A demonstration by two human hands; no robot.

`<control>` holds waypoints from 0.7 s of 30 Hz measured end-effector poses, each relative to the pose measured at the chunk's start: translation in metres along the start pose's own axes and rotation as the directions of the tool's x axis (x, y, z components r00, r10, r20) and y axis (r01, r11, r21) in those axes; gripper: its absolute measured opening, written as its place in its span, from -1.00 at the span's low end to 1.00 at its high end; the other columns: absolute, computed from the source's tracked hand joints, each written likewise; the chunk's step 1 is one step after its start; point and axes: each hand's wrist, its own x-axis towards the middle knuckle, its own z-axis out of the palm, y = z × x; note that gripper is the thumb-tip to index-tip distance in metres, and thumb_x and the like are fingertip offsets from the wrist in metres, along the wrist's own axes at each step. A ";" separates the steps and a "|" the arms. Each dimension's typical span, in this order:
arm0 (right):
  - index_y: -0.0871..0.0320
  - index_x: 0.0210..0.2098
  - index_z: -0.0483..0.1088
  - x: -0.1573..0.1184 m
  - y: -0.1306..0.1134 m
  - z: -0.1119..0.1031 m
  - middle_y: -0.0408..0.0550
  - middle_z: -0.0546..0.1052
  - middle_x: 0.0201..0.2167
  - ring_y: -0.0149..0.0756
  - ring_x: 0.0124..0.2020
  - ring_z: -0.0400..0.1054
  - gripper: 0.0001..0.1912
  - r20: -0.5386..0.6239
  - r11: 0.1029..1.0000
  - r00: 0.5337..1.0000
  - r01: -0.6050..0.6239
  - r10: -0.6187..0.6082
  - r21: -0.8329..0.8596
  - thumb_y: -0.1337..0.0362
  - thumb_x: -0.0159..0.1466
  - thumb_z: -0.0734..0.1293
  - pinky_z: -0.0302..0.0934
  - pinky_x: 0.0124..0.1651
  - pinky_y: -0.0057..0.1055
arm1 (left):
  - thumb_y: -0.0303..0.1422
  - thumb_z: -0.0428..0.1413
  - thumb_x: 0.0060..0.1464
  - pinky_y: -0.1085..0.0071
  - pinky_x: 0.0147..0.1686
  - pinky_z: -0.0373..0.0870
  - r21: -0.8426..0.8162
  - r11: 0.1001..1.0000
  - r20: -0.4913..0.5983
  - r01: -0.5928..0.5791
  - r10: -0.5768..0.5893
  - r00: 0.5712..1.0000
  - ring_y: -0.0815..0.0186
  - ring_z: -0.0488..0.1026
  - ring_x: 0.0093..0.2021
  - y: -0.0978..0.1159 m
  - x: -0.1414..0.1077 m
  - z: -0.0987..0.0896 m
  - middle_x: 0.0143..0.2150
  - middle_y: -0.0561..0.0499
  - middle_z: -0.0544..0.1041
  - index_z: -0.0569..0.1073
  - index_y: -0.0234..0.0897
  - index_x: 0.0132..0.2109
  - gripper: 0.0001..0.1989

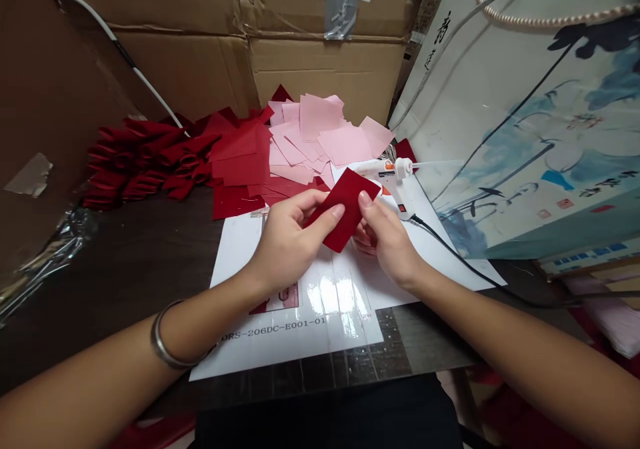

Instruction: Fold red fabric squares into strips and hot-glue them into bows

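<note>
Between my two hands is a dark red fabric square [346, 219], held up at a tilt above the white paper sheets. My left hand [295, 232] pinches its left side, thumb on top and fingers beneath. At its upper right corner, my right hand [387, 235] grips it with the thumb on the face; the other fingers are partly hidden behind. Just beyond the right hand lies a white glue gun [400, 185] with orange parts, a clear glue stick coming out of its back. Pink squares [320, 129] and red squares [240, 155] are heaped behind the hands.
Folded red pieces [145, 159] pile up at the back left. A cardboard box [320, 69] walls off the rear. On the right stands a large painted paper bag [540, 115]. The gun's black cord [460, 259] runs right across the printed paper [300, 342] and dark table [165, 255].
</note>
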 end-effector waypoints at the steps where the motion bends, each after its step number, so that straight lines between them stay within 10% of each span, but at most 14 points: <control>1: 0.07 -0.35 0.23 0.001 0.000 -0.001 -0.30 0.06 -0.65 -0.48 -0.67 -0.12 -0.60 -0.019 1.000 1.000 -0.007 0.008 0.010 -0.14 0.25 0.27 -0.16 -0.61 -0.41 | -0.30 0.20 0.10 0.41 -0.33 0.49 -0.036 0.999 -0.007 0.025 -0.025 1.000 0.29 0.52 -0.35 -0.006 -0.001 0.000 -0.35 0.01 0.57 0.54 -0.25 -0.26 -0.88; 8: 0.08 -0.46 0.15 0.004 0.002 -0.004 -0.36 0.03 -0.68 -0.53 -0.67 -0.16 -0.61 -0.085 0.999 0.995 0.049 -0.049 0.000 0.04 0.20 0.41 -0.16 -0.61 -0.44 | -0.28 0.21 0.08 0.49 -0.44 0.39 -0.095 0.987 0.068 0.131 -0.125 0.990 0.38 0.42 -0.43 -0.022 -0.001 -0.019 -0.39 0.04 0.49 0.43 -0.27 -0.33 -0.84; 21: 0.07 -0.23 0.39 0.001 -0.001 -0.004 -0.17 0.30 -0.57 -0.50 -0.68 -0.11 -0.57 -0.127 0.954 0.959 0.227 -0.254 -0.196 -0.16 0.28 0.21 -0.19 -0.63 -0.37 | -0.07 0.04 0.22 0.47 -0.64 0.12 -0.056 0.998 -0.239 0.028 -0.041 0.970 0.41 0.12 -0.62 -0.024 -0.007 -0.016 -0.56 0.14 0.17 0.39 -0.15 -0.22 -0.74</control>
